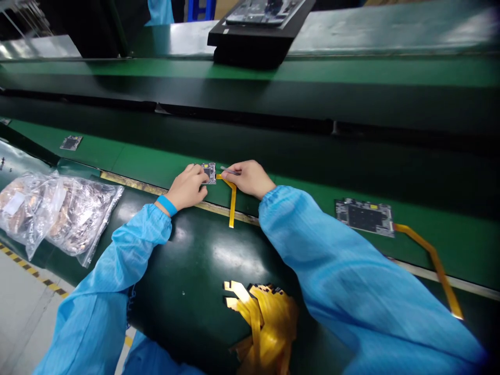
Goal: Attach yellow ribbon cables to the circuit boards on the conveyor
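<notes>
My left hand [187, 186] pinches small circuit board [208, 173] on green conveyor belt [117, 156]; right hand [249, 179] pinches slim metal tool [229, 170] beside it. Amber flex cable [233, 205] touches board edge. Second board [364, 216] with cable [432, 260] right; cable pile [261, 323] near; plastic bag [58, 213] left.

nothing readable, even on the bag label [14, 203]
</notes>
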A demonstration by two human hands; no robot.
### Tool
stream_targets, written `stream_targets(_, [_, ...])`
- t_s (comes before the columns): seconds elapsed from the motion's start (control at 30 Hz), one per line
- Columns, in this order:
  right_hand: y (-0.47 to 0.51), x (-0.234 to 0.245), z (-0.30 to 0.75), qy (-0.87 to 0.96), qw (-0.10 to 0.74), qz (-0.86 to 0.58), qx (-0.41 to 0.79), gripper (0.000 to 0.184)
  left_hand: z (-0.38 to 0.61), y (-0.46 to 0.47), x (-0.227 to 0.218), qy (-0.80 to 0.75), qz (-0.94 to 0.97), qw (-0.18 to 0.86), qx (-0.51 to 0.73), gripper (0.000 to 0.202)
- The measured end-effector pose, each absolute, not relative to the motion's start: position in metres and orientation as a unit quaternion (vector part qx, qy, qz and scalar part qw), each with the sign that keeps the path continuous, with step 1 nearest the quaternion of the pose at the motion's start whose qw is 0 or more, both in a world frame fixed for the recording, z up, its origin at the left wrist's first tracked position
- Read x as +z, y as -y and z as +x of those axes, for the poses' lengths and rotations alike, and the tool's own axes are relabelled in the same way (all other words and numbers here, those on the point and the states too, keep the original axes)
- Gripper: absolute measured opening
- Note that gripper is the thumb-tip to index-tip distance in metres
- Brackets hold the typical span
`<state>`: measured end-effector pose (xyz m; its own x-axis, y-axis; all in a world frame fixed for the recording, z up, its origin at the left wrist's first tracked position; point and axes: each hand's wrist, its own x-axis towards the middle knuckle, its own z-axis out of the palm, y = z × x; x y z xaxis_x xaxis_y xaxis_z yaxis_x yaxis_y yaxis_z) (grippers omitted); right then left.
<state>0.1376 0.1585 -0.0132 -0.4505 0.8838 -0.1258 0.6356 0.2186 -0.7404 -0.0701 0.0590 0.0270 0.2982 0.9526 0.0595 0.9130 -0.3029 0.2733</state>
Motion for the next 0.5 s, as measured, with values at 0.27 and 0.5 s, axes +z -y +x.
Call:
stream_targets(0.27, [-0.165,0.004,0.136,0.787,0.122,-0.493,0.35,0.02,-0.056,-0.05,0.028,-0.565,0.819,0.072,0.07,0.032])
stream_targets(0.5, [-0.167,0.001,0.146,0.803,0.128,-0.478,0.331,0.024,-0.024,-0.043,0.039,-0.595,0.802,0.052,-0.008,0.054])
